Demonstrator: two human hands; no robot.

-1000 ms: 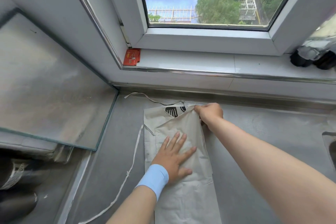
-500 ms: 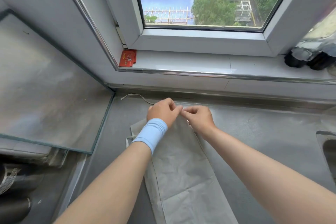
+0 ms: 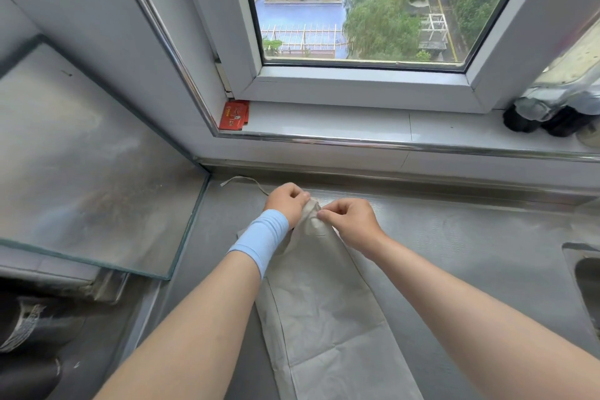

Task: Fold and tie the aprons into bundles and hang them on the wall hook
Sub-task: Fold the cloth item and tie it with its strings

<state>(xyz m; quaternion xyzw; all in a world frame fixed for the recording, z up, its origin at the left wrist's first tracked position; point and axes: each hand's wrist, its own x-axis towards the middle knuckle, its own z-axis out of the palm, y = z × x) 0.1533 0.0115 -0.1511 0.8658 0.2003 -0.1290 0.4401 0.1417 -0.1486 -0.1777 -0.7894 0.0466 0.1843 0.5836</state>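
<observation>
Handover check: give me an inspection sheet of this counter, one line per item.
Surface: grey metal counter, apron lying on it.
Job's things: beige apron folded into a long strip; tie string trailing left at its far end; wall hook not in view.
Clutter: red packet in the sill corner; glass pane at left; dark bottles on the sill, right.
Hands: left hand, blue wristband, and right hand both pinch the apron's far end.
Cables: nothing seen.
Surroundings: window onto trees and rooftops; sink edge at right.
</observation>
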